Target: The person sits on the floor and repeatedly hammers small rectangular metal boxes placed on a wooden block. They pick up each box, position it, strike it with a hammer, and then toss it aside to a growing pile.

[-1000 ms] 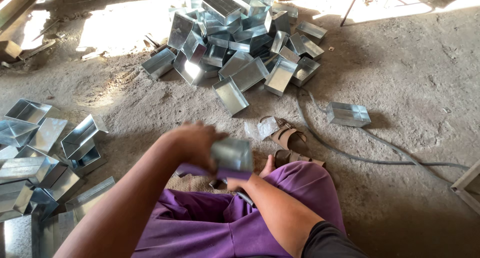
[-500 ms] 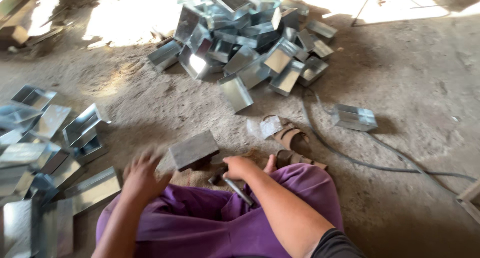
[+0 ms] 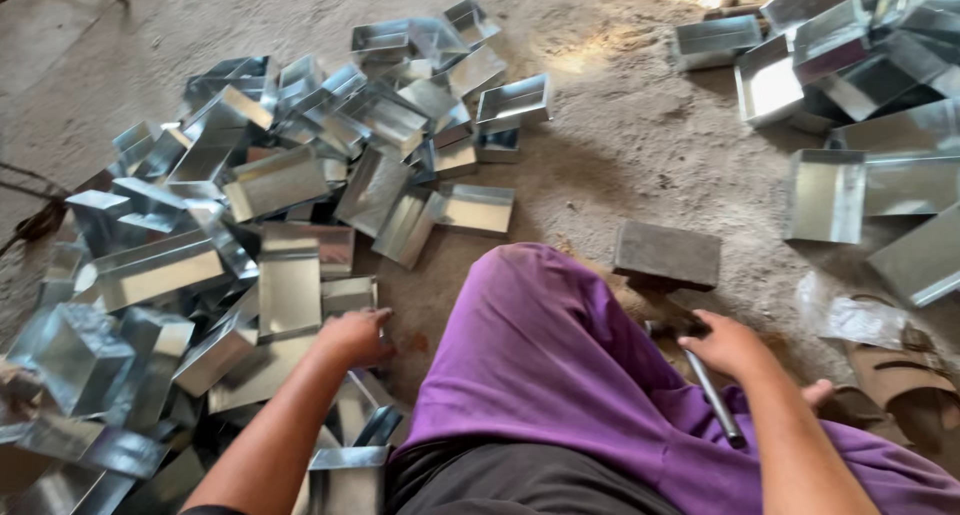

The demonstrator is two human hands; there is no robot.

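The left hand (image 3: 352, 337) is now reaching down into the pile of folded sheet-metal trays (image 3: 240, 225) on its own side, where half a second ago it was only swinging out empty past the knee; its fingers are curling over the edge of a flat tray (image 3: 262, 367) lying directly under the palm, touching it, though whether they are already pinching it shut I cannot tell. The tray that this hand was carrying a second ago is no longer in it, so one piece looks finished and a fresh one is being sought. The right hand (image 3: 728, 345) is resting closed around the top of a hammer (image 3: 712, 400), whose metal handle is running back from the fist along the purple trouser leg (image 3: 560, 365); it was already on this tool half a second ago. Just beyond that fist a dark rectangular block (image 3: 667, 254) is sitting bare on the dirt floor (image 3: 620, 145), nothing on it at present. Beside the fist, toward the outer side, a sandal (image 3: 905, 375) and a scrap of clear plastic (image 3: 850, 320) are lying. Farther out from the right hand, a second heap of trays (image 3: 860, 95) is catching the sun, well apart from the block.
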